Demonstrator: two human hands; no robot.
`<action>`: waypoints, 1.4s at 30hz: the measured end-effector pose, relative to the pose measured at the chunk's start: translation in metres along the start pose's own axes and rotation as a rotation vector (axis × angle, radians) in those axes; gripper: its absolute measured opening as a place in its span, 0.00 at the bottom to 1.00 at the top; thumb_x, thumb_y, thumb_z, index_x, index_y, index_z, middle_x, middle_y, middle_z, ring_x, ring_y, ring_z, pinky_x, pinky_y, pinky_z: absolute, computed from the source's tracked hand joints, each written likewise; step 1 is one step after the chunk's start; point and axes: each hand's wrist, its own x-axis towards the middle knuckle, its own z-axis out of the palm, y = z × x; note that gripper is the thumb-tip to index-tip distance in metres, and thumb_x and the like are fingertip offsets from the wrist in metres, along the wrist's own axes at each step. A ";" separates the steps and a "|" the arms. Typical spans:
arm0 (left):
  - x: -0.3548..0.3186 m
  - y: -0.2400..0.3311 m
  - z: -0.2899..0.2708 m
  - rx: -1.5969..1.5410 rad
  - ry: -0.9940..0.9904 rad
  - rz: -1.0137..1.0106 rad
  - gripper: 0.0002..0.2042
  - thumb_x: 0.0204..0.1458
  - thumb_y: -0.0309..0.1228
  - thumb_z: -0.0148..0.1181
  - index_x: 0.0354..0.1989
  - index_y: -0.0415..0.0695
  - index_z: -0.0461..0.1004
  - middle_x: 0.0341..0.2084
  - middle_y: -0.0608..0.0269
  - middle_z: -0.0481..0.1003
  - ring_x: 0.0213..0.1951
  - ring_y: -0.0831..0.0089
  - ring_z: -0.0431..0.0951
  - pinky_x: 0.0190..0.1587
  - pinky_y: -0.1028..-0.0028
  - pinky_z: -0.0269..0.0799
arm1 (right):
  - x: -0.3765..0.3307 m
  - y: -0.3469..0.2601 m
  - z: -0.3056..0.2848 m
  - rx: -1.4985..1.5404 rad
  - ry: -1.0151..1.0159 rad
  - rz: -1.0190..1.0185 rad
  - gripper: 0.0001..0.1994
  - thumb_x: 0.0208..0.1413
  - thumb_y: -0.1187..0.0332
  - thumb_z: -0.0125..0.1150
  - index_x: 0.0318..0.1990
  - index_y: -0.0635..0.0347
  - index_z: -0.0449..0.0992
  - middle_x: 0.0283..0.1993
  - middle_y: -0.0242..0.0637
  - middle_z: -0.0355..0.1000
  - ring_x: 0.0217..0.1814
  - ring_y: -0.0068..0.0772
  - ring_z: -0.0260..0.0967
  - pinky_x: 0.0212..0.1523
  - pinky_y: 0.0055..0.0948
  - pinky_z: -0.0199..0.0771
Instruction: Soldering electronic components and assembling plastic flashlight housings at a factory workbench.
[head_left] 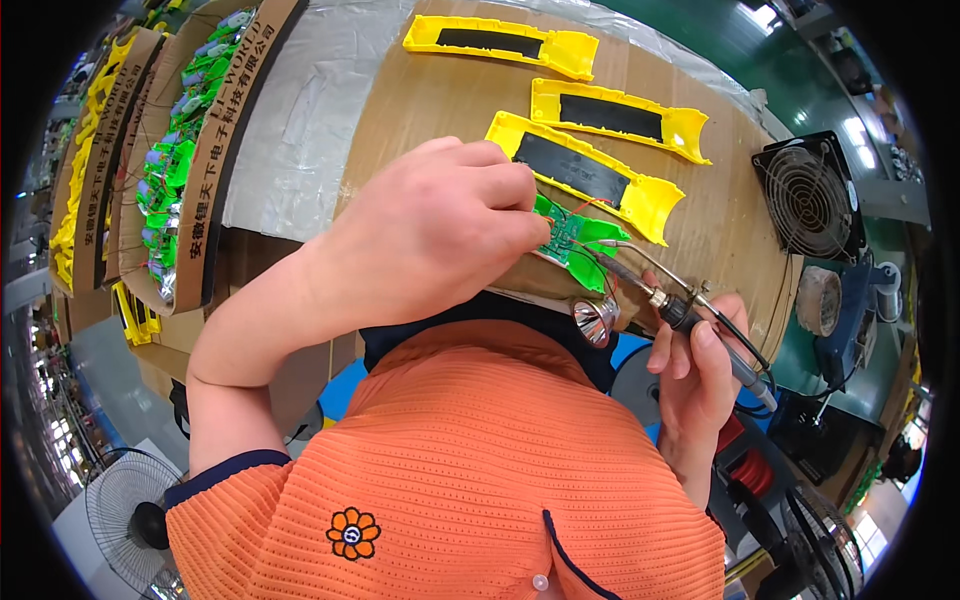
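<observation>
My left hand reaches over the work with thumb and fingers pinched together at the left edge of a green circuit board. Whatever lies between those fingertips is hidden. The board sits in a bright green plastic housing, with thin red and dark wires around it. In my right hand is a soldering iron, its tip pointing up and left at the board. A thin metal feed tube runs beside the iron to its tip. Just below the housing, a shiny reflector cup hangs at the table's near edge.
Three yellow plastic shells with black pads lie on the cardboard-covered table. A square black fan and a tape roll stand at right. Cardboard boxes of green and yellow parts stand at left.
</observation>
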 end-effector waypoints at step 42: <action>0.018 0.009 -0.005 0.151 -0.130 0.020 0.07 0.40 0.27 0.63 0.21 0.45 0.69 0.23 0.64 0.67 0.30 0.65 0.72 0.31 0.67 0.72 | 0.010 -0.008 -0.011 -0.190 0.134 -0.157 0.09 0.59 0.70 0.57 0.36 0.60 0.62 0.17 0.32 0.63 0.20 0.31 0.68 0.69 0.57 0.58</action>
